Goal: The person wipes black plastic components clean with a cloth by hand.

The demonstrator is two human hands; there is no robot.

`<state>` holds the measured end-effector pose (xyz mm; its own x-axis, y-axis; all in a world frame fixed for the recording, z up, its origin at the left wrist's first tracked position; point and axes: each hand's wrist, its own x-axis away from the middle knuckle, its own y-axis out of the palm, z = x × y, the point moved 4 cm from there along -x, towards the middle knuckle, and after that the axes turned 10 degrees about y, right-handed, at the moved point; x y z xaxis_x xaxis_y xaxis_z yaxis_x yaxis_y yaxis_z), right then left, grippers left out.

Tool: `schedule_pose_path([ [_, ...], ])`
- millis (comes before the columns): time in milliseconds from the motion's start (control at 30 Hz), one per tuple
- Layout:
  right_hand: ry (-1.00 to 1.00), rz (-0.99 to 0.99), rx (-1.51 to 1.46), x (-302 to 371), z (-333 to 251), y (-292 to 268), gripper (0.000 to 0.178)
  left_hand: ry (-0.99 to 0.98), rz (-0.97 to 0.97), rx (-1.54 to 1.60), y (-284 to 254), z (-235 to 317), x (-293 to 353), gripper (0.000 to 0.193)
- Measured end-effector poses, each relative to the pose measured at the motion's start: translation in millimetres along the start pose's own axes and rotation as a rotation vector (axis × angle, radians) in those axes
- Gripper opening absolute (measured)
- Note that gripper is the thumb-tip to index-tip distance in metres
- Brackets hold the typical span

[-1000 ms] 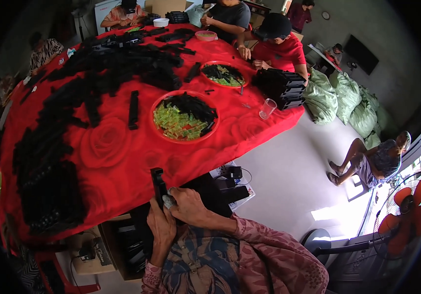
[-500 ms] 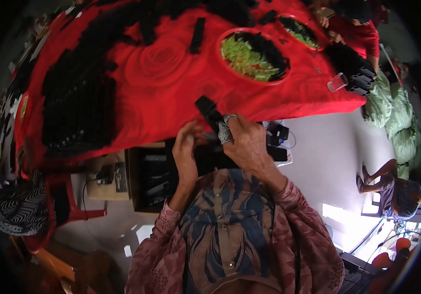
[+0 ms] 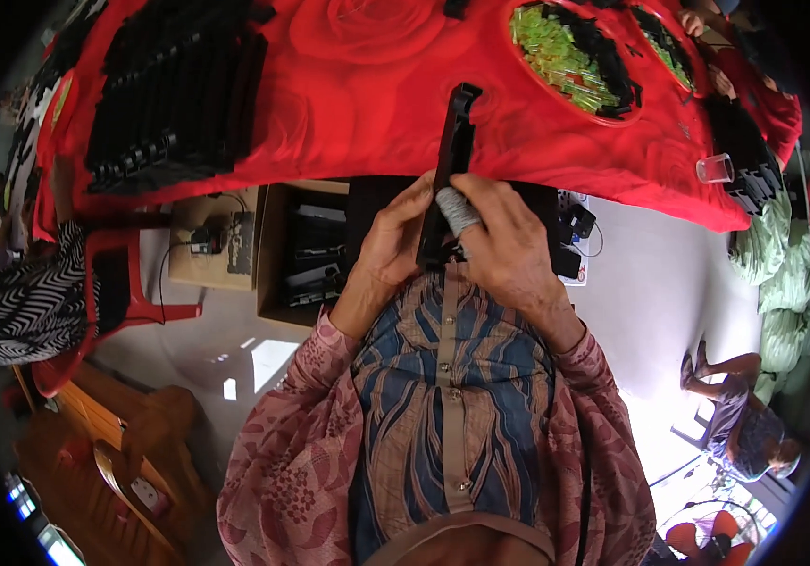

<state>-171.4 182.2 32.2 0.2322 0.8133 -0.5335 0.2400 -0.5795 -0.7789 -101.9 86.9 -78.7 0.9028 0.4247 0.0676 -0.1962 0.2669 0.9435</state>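
A long, narrow black plastic piece (image 3: 457,141) stands nearly upright in front of my chest, just off the near edge of the red-covered table. My left hand (image 3: 393,238) is closed round its lower left side. From the right, my right hand (image 3: 513,241) grips the same piece, with a grey wrapping (image 3: 458,211) on one digit. My fingers partly hide the lower end of the piece. To the left on the table is a high stack of similar black pieces (image 3: 178,94).
Red bowls (image 3: 603,120) of yellow-green and black pieces sit right of centre on the rose-patterned cloth (image 3: 348,123). A clear cup (image 3: 714,169) stands near the right corner. Below the table is a carton (image 3: 277,307) of black parts. At left, a person (image 3: 27,302) sits by a red chair (image 3: 108,283).
My left hand has closed on the black piece, which now stands more upright and shows more of its length. The whole view has shifted, with the table higher in the picture.
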Motion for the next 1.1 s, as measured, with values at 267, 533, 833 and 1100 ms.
schedule_pose_path([
  [267,0.153,0.039,0.007,5,18,12,0.023,-0.043,0.107,0.074,-6,-4,-3,0.035],
  [533,0.339,-0.098,0.072,4,37,26,0.055,0.09,0.209,-0.283,4,-4,-7,0.036],
  [833,0.304,-0.16,0.184,5,31,54,0.028,0.355,0.236,-1.268,2,4,-8,0.033],
  [1100,0.226,-0.128,0.266,5,18,62,0.024,0.413,0.148,-1.503,28,11,-4,0.028],
])
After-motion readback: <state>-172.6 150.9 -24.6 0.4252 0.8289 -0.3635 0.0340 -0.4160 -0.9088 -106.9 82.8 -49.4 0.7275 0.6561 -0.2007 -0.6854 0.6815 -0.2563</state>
